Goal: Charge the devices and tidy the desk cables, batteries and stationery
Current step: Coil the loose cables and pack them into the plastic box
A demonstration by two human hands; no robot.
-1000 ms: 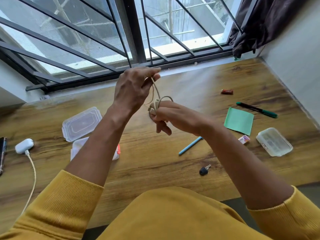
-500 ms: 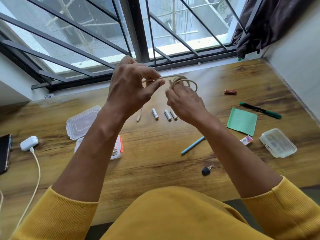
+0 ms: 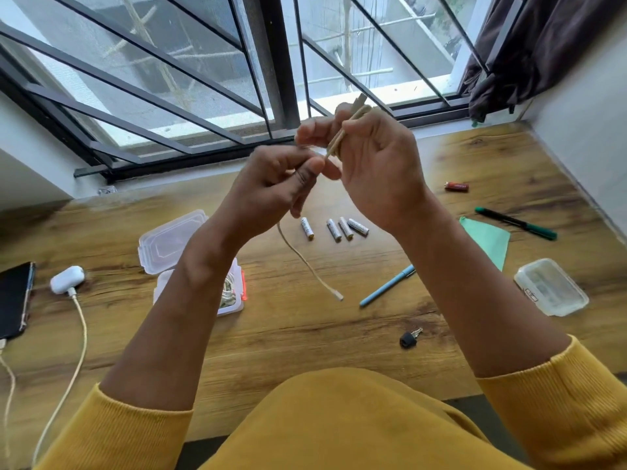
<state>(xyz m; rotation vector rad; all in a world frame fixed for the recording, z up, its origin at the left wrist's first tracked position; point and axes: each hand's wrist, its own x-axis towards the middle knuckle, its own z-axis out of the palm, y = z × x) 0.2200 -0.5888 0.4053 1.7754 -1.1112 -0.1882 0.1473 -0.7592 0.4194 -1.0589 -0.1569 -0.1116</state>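
Now you are coiling the beige cable [image 3: 307, 262] above the desk [image 3: 305, 334].
Your right hand [image 3: 376, 171] grips the bundle, your left hand [image 3: 271, 188] pinches the loose tail; next, probably wrap it, then stow it in the open plastic box [image 3: 200, 286] left of the batteries [image 3: 334, 228].

Wood-grain desk [image 3: 305, 334] matt; clear plastic box [image 3: 234, 300]; ribbed cloth sleeve [image 3: 559, 401]

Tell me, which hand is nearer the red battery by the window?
Right. The right hand, holding the coiled cable, is raised just left of the red battery. The left hand is further left, beyond the right hand.
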